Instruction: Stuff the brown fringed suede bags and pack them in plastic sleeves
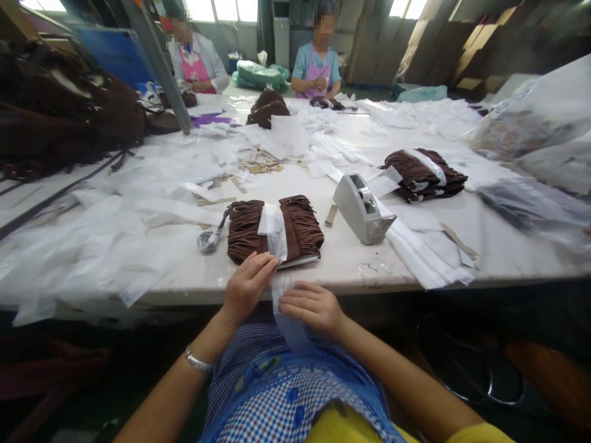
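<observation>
A brown fringed bag (302,227) lies on the table near its front edge, with a white paper strip (276,237) across its middle. My left hand (249,283) rests with straight fingers, close together, on the bag's near edge beside the strip. Below the table edge, a translucent white strip (290,332) hangs toward my apron. My right hand (318,307) has its fingers across this hanging strip, and its thumb is hidden behind. A small wrapped dark piece (210,240) on a cord lies at the bag's left side.
A grey tape dispenser (362,209) stands right of the bag. Beyond it sits a stack of brown fringed bags (425,175) with a white band. White paper strips (425,258) and plastic sheets cover much of the table. Dark brown bags (60,117) pile up at left. Two people work across the table.
</observation>
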A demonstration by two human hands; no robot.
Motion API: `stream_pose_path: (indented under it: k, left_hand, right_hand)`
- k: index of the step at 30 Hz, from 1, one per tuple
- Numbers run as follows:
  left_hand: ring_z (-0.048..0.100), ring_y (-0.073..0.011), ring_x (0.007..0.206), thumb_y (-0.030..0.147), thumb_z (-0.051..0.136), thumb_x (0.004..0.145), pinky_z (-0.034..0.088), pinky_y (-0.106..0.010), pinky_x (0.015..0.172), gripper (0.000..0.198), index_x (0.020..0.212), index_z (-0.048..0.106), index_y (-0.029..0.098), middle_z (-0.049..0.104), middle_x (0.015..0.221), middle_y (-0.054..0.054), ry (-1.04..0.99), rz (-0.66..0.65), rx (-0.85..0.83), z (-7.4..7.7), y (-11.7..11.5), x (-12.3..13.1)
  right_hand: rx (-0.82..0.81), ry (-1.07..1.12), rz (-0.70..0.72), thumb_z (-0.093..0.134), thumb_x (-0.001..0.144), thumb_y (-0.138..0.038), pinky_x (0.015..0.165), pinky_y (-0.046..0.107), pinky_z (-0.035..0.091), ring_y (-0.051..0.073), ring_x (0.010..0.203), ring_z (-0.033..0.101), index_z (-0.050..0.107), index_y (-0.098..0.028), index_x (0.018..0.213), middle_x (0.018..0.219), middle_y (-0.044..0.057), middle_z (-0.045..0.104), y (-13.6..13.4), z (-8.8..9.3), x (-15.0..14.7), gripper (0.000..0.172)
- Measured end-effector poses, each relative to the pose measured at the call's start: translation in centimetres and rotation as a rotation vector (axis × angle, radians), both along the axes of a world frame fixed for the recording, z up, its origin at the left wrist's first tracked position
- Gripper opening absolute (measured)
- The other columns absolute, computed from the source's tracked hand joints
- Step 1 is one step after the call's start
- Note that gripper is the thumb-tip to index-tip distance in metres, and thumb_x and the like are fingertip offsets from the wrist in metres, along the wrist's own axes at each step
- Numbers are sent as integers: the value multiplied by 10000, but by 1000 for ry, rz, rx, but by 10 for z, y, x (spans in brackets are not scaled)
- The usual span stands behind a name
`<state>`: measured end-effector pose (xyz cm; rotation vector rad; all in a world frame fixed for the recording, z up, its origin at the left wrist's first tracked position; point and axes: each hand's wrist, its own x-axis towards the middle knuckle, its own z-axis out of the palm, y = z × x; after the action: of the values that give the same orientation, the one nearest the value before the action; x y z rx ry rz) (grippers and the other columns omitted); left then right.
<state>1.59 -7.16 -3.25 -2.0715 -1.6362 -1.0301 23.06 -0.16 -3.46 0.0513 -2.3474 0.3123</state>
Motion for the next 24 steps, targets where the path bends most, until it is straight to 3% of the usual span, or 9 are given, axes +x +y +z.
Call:
stream_pose_path:
  k: [3,7,14,19,24]
  left_hand:
    - [606,-231,1196,133,575,936,476,-464,1075,396,1321,564,222,672,1203,-84,2,5,5,-3,0,0]
    - [580,-254,1216,113,563,931,474,-475,1074,419,1339,560,206,660,1165,-101,29,26,-18,-6,-3,-1]
    - [600,-231,1182,66,496,932,451,-448,1095,546,1455,410,200,668,1245,-88,-21,50,-84,10,-12,2]
    - [659,-223,1036,186,584,929,521,-375,950,622,1496,329,208,740,1056,-57,-184,151,-122,22,-12,9]
    - [676,-187,853,235,610,932,495,-331,857,560,1449,396,212,744,886,-10,-213,218,-95,27,-2,10]
  right_hand:
    - [1,-15,5,552,956,-137,1064,358,483,152,1063,693,676,-191,1135,1090,43,755,-1,5,3,224]
    - [-44,5,11,560,952,-138,1058,382,478,150,1043,699,676,-230,1136,1057,27,763,10,29,-3,237]
    - [-371,18,-90,558,939,-169,868,322,557,169,939,695,733,-244,1085,1013,48,747,60,72,-40,240]
    - [-461,-127,-233,657,878,-180,806,266,523,167,875,679,783,-239,954,928,31,747,95,73,-74,158]
    - [-544,-249,-422,688,873,-308,744,248,488,173,813,698,784,-227,883,878,23,767,112,62,-93,126]
